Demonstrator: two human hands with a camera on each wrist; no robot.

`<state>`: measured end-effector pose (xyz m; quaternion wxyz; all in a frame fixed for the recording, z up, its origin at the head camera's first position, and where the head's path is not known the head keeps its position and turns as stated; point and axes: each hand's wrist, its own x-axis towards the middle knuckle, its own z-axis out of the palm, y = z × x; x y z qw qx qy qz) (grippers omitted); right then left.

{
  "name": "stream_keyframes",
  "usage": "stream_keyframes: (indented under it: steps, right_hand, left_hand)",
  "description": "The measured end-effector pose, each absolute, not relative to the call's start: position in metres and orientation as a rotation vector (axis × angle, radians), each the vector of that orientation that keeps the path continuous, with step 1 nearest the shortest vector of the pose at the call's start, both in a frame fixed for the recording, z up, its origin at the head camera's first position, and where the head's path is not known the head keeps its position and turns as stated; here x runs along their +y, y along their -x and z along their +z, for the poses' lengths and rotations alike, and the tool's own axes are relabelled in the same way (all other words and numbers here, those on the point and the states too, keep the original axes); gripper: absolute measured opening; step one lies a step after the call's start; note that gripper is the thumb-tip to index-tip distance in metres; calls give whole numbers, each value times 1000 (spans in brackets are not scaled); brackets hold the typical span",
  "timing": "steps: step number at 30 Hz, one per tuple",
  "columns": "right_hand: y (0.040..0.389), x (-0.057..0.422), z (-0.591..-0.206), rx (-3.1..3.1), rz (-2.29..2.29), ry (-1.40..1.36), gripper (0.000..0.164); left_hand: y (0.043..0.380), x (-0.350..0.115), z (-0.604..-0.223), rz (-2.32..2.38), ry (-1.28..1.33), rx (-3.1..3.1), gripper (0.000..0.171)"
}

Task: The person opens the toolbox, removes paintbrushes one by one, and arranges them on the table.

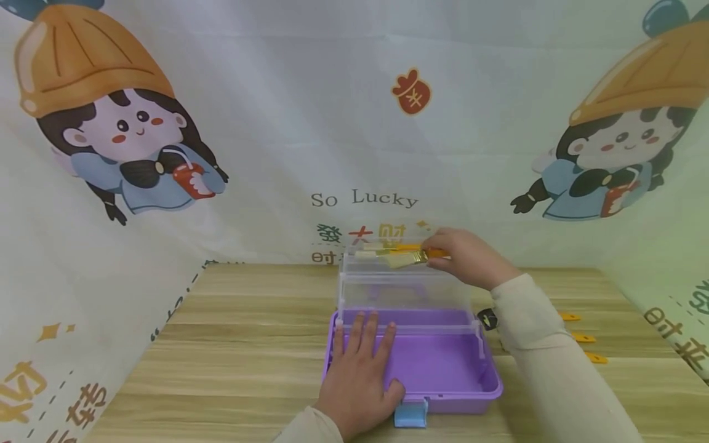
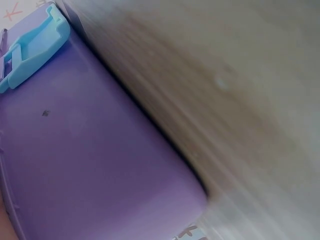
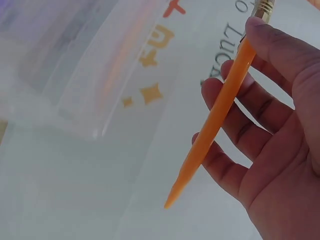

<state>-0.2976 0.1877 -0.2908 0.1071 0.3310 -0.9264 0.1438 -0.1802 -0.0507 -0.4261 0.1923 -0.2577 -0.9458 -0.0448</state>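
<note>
My right hand [image 1: 471,258] pinches a flat paintbrush [image 1: 403,259] by its orange handle [image 3: 212,122], near the metal ferrule. The pale bristles point left, over the raised clear tray [image 1: 410,292] of a purple storage box [image 1: 462,403]. Another orange-handled brush [image 1: 407,247] shows at the upper tray, just behind the held one. With fingers spread and straight, my left hand [image 1: 360,378] rests over the box's left front rim. A light blue latch [image 1: 411,415] hangs at the front, close to the left thumb. The purple bottom compartment has nothing in it.
Several orange handle ends [image 1: 583,338] lie on the wooden table [image 1: 238,351], partly hidden by my right sleeve [image 1: 554,357]. A small dark object [image 1: 487,319] sits beside the box's right side. Printed white cloth [image 1: 266,123] hangs behind and along both sides.
</note>
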Motion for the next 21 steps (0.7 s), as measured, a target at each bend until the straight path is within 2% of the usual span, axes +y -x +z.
stream_keyframes:
  steps: [21]
  right_hand:
    - [235, 249, -311, -2668, 312, -892, 25]
  left_hand:
    - [180, -50, -426, -153, 729, -2670, 79]
